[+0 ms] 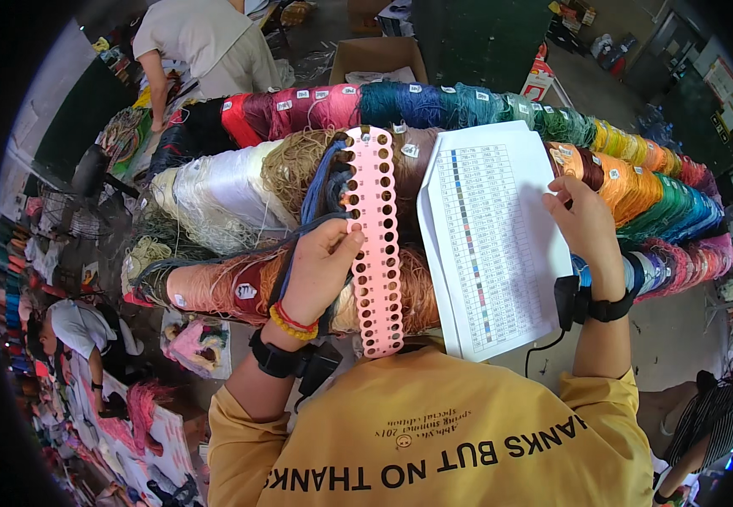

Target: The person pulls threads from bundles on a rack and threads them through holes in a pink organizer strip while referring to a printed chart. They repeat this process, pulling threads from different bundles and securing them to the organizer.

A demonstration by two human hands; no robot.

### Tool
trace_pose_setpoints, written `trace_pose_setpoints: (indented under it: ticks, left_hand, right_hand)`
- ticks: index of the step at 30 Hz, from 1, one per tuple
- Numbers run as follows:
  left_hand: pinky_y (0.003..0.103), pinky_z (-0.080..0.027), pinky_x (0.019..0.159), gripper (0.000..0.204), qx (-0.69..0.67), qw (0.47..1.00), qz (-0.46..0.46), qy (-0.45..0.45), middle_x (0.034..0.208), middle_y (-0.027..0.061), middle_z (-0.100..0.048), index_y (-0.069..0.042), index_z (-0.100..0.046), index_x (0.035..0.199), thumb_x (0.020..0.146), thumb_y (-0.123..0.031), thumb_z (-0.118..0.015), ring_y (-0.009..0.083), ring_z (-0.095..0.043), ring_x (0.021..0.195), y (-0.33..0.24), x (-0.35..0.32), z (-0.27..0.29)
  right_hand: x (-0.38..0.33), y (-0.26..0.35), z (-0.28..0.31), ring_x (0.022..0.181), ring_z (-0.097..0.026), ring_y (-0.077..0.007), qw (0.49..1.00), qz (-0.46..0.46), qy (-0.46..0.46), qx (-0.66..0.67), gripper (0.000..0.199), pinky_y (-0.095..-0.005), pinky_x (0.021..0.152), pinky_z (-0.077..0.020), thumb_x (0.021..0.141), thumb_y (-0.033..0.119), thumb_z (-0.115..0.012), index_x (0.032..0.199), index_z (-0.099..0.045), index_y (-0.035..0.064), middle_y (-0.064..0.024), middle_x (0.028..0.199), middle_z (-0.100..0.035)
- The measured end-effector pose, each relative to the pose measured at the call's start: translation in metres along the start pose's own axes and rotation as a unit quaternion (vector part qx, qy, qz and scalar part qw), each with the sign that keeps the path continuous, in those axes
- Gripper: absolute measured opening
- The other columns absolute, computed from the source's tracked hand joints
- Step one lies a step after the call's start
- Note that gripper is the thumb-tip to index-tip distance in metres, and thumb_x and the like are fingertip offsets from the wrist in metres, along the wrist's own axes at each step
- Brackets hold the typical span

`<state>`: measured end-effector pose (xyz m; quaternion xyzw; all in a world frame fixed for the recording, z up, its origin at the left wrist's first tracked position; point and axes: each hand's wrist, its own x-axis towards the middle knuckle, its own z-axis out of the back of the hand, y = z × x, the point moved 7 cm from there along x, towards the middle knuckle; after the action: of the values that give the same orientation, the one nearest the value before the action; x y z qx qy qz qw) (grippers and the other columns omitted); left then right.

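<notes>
My left hand (317, 269) is closed on a long pink thread card (373, 279), its thumb flat on the front. Round holes run down both edges of the card. Dark blue-grey thread (326, 188) hangs from the card's upper left side, and more strands trail to the left past my wrist. Beside the card lies a stack of white paper sheets (502, 245), printed with a table and small colour patches. My right hand (584, 221) has its fingers curled in at the stack's upper right edge, thumb and fingertips pinching the paper there.
Rows of coloured thread skeins (223, 190) with small white tags lie across in front of me. Beyond them are an open cardboard box (379, 61) and a bending person (206, 46). Another person (88, 334) works at the lower left; a striped garment (708, 431) shows at lower right.
</notes>
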<state>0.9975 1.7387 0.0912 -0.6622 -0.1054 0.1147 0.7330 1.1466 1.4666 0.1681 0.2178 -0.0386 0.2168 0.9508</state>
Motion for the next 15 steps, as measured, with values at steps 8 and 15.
trace_pose_setpoints:
  ticks: [8, 15]
  left_hand:
    - [0.017, -0.033, 0.051, 0.012, -0.015, 0.999, 0.031, -0.035, 0.065, -0.003, -0.05, 0.003, -0.053, 0.078, 0.082, -0.007, -0.051, 0.001, -0.04, 0.059, -0.016, 0.006, -0.005]
    - [0.022, -0.034, 0.049, 0.019, 0.092, 0.995, 0.032, -0.026, 0.058, 0.0015, -0.047, 0.005, -0.05, 0.071, 0.081, -0.012, -0.053, 0.0049, -0.04, 0.054, 0.016, 0.026, 0.005]
  right_hand:
    - [0.011, -0.062, -0.031, 0.066, -0.058, -0.0239, 0.99, -0.075, 0.05, 0.11, 0.03, -0.0321, 0.061, -0.044, 0.075, 0.026, -0.056, 0.088, -0.057, -0.0014, -0.0138, 0.073, -0.06]
    - [0.015, -0.067, -0.041, 0.064, -0.057, -0.0214, 0.987, -0.088, 0.06, 0.117, 0.031, -0.0299, 0.06, -0.0437, 0.076, 0.025, -0.056, 0.087, -0.056, -0.0043, -0.0139, 0.074, -0.06]
